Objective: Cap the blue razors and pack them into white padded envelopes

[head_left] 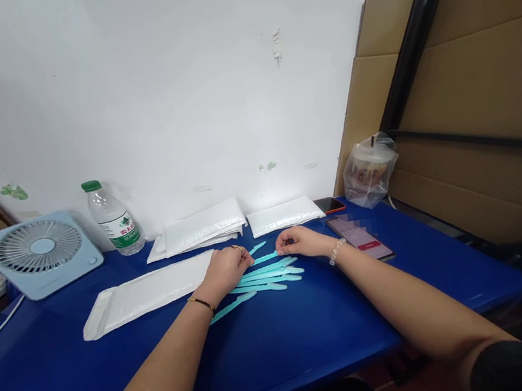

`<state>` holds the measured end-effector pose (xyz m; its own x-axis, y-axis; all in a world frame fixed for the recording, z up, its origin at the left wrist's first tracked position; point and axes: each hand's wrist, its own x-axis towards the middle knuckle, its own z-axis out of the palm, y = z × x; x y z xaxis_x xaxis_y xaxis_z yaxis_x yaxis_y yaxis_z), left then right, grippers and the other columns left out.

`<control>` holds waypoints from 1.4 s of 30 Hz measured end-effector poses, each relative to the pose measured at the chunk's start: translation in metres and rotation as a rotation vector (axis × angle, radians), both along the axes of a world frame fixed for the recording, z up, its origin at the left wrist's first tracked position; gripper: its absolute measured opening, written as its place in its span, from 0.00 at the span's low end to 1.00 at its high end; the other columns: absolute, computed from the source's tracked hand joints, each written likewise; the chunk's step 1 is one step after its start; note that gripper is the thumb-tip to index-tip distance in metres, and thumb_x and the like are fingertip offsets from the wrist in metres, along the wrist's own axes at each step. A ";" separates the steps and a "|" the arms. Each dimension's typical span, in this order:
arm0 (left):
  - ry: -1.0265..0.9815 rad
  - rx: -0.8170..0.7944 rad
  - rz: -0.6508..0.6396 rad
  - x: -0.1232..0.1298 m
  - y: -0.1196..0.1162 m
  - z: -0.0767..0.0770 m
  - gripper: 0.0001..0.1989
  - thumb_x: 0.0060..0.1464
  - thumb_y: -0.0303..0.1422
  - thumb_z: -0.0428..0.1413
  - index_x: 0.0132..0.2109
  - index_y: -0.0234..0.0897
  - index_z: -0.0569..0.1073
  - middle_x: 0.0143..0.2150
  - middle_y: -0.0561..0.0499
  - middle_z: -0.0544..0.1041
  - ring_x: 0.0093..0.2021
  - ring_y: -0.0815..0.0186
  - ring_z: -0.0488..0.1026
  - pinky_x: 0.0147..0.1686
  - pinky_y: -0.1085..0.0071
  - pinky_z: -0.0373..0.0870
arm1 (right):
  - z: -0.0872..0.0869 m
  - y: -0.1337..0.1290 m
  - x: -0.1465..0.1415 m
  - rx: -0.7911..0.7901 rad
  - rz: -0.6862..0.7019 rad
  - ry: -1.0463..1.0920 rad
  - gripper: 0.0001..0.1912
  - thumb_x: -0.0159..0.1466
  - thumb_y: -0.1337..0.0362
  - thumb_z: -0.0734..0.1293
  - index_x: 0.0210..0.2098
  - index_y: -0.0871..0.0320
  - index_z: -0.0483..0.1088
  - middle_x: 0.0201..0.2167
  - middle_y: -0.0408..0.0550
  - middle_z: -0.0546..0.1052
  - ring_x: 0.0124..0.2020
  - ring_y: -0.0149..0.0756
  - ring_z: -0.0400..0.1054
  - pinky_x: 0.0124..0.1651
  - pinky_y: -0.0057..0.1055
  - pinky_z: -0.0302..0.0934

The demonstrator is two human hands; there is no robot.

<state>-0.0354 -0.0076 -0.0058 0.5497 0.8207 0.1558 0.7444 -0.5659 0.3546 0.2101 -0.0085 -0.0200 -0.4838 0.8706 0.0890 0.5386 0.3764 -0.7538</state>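
Leftmost on the blue desk (287, 347), one pale blue fan (47, 245), tilted back, then one clear bottle (120, 228), green-capped, upright by the wall (180, 103); impossible to tell how full. Next, one long white padded envelope (153, 291), flat, contents hidden, and behind it a pile of white envelopes (204, 226), at least three. Over the long envelope's right end, the left hand (225, 270), back upward, fingers drawn together on the left end of one turquoise strip (266, 259). Below that strip and around it, at least six loose turquoise strips (269, 287), some overlapping, on the desk. Behind, one separate white envelope (286, 215). Then the right hand (302, 241), reaching inward, thumb and forefinger pinched on the strip's right end. Farther right, two phones, one dark with a red edge (330, 205), one lit (367, 242). Finally, one lidded cup (370, 170) inside a clear plastic bag (368, 196), upright near the cardboard (481, 74).
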 end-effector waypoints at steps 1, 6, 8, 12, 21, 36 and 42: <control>0.001 -0.001 0.002 0.000 -0.001 0.001 0.13 0.55 0.38 0.49 0.29 0.39 0.73 0.33 0.52 0.78 0.33 0.63 0.72 0.32 0.70 0.61 | 0.000 0.000 0.001 -0.008 0.005 0.007 0.16 0.56 0.53 0.67 0.32 0.61 0.73 0.25 0.43 0.72 0.26 0.29 0.61 0.30 0.26 0.56; 0.016 0.019 0.037 -0.008 0.003 0.001 0.12 0.55 0.37 0.48 0.30 0.40 0.73 0.33 0.51 0.78 0.34 0.62 0.73 0.34 0.70 0.61 | -0.001 0.004 0.012 -0.020 -0.021 0.032 0.16 0.56 0.52 0.67 0.31 0.62 0.73 0.25 0.44 0.73 0.27 0.30 0.64 0.33 0.27 0.58; 0.020 -0.004 0.062 -0.014 0.007 0.000 0.12 0.54 0.36 0.47 0.30 0.40 0.73 0.32 0.51 0.78 0.34 0.63 0.73 0.34 0.70 0.62 | -0.002 0.007 0.018 -0.023 -0.047 0.050 0.16 0.56 0.53 0.67 0.31 0.62 0.72 0.26 0.45 0.74 0.28 0.31 0.65 0.34 0.28 0.59; 0.008 -0.035 0.085 -0.018 0.011 -0.007 0.11 0.54 0.37 0.48 0.36 0.40 0.73 0.36 0.50 0.77 0.37 0.61 0.72 0.35 0.69 0.64 | -0.008 0.010 0.023 0.035 -0.094 -0.016 0.15 0.57 0.54 0.66 0.32 0.61 0.73 0.26 0.46 0.74 0.27 0.31 0.65 0.33 0.28 0.59; -0.033 -0.047 -0.013 -0.009 0.009 -0.013 0.17 0.55 0.40 0.47 0.47 0.40 0.72 0.41 0.47 0.73 0.40 0.61 0.70 0.39 0.68 0.66 | -0.010 0.009 0.021 0.297 -0.159 -0.178 0.08 0.56 0.64 0.68 0.36 0.57 0.73 0.35 0.47 0.73 0.31 0.31 0.64 0.35 0.28 0.59; -0.051 -0.084 -0.188 -0.003 -0.003 -0.005 0.16 0.53 0.47 0.50 0.36 0.41 0.74 0.35 0.51 0.74 0.35 0.65 0.70 0.31 0.72 0.63 | 0.010 -0.013 0.016 0.067 0.118 -0.241 0.10 0.54 0.58 0.70 0.30 0.59 0.73 0.29 0.44 0.72 0.26 0.29 0.63 0.27 0.24 0.57; -0.050 -0.172 -0.178 -0.003 -0.001 -0.007 0.14 0.54 0.45 0.50 0.34 0.39 0.72 0.32 0.52 0.74 0.29 0.67 0.68 0.27 0.73 0.60 | 0.010 -0.013 0.015 0.149 0.123 -0.277 0.08 0.56 0.61 0.68 0.32 0.60 0.73 0.32 0.46 0.71 0.28 0.28 0.63 0.29 0.24 0.57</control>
<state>-0.0388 -0.0091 -0.0126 0.6828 0.7287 0.0531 0.6177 -0.6145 0.4907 0.2251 -0.0214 -0.0096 -0.6080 0.7916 0.0614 0.6590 0.5463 -0.5170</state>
